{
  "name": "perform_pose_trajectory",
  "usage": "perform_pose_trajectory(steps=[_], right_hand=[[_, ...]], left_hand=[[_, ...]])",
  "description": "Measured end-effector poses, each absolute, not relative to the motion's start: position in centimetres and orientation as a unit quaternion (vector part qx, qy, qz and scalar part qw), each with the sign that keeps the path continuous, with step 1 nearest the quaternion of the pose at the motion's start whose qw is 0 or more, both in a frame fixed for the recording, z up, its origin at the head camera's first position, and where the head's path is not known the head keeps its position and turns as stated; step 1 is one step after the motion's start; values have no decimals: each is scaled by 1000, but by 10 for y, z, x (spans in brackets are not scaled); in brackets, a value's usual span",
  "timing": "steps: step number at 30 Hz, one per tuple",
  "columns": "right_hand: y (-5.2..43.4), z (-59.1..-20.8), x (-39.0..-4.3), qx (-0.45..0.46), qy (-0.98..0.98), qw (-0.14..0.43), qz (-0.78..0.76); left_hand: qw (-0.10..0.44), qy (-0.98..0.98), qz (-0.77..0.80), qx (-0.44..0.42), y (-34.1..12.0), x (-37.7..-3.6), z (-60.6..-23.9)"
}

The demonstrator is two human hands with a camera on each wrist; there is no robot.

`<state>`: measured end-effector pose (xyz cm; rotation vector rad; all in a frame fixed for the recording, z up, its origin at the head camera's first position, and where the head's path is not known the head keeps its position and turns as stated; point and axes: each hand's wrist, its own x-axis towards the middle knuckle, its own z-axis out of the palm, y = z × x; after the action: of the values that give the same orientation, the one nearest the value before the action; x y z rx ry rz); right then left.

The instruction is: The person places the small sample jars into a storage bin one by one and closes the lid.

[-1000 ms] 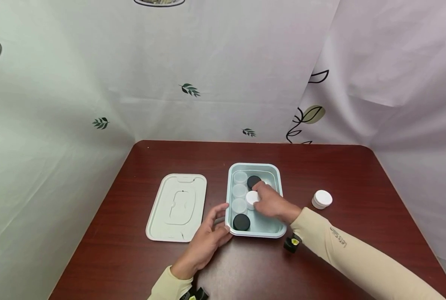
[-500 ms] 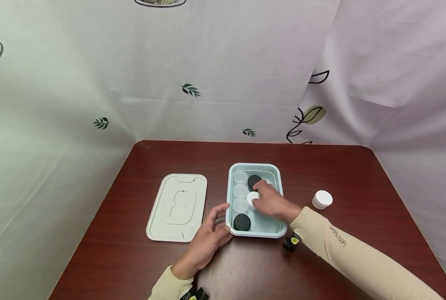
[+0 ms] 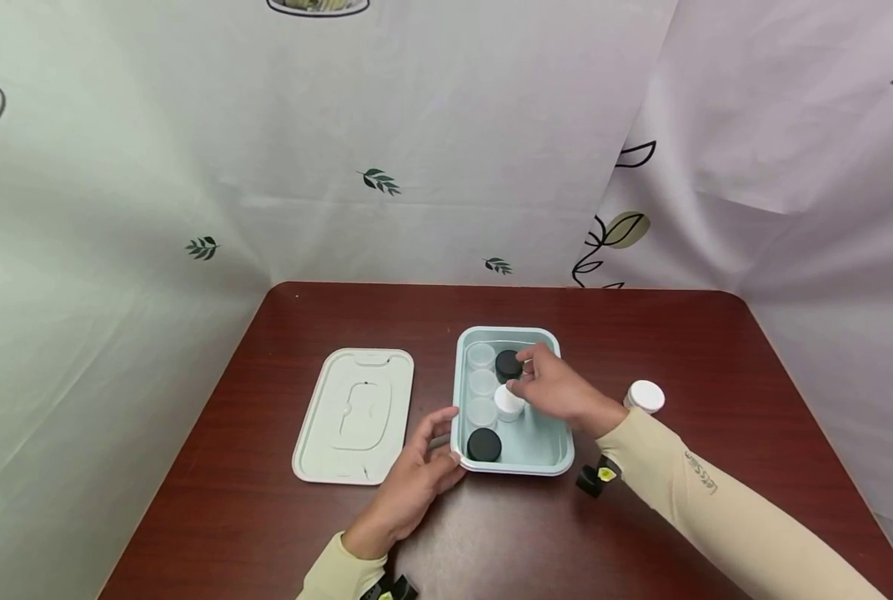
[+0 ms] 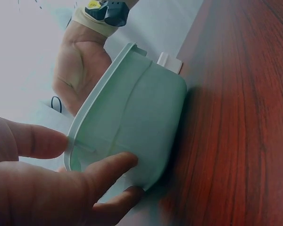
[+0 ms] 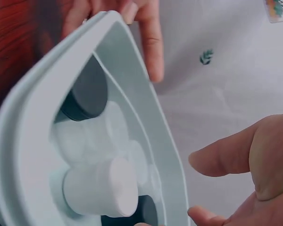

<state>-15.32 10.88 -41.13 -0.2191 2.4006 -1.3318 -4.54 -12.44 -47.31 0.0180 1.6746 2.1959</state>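
Observation:
A pale blue-green tub (image 3: 536, 454) stands on the table. Along its left side are several translucent round jars (image 3: 481, 411) and a black-lidded one (image 3: 484, 445) at the near corner. Beside them sit a white jar (image 3: 509, 403) and, farther back, a second black-topped jar (image 3: 509, 366). My left hand (image 3: 413, 483) holds the tub's near-left corner, its fingers against the outer wall (image 4: 146, 108) in the left wrist view. Over the tub's right side hovers my right hand (image 3: 559, 390), fingers spread. Its thumb and fingers are apart from the white jar in the right wrist view.
A white rectangular lid (image 3: 356, 417) lies flat to the left of the tub. Another white jar (image 3: 645, 396) stands to the right, partly behind my right sleeve. Printed cloth (image 3: 446, 167) hangs behind the brown table (image 3: 228, 433).
My right hand has let go of the white jar and risen a little up and to the right. The white jar stays in the tub. My left hand has not moved.

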Motion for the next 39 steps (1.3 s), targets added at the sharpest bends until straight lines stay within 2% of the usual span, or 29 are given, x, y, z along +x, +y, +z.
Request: perform_pose_trajectory(steps=[12,21,39], right_hand=[[138,-394,-155,-33,815,165,-554],[189,-386,-147,-32,807,119,-577],[279,-429,-141,47,775,98,-622]], left_hand=[[191,596,780,5,-124,-45,-473],[191,596,780,5,-124,-45,-473],[190,594,782,7,-124,-46,-474]])
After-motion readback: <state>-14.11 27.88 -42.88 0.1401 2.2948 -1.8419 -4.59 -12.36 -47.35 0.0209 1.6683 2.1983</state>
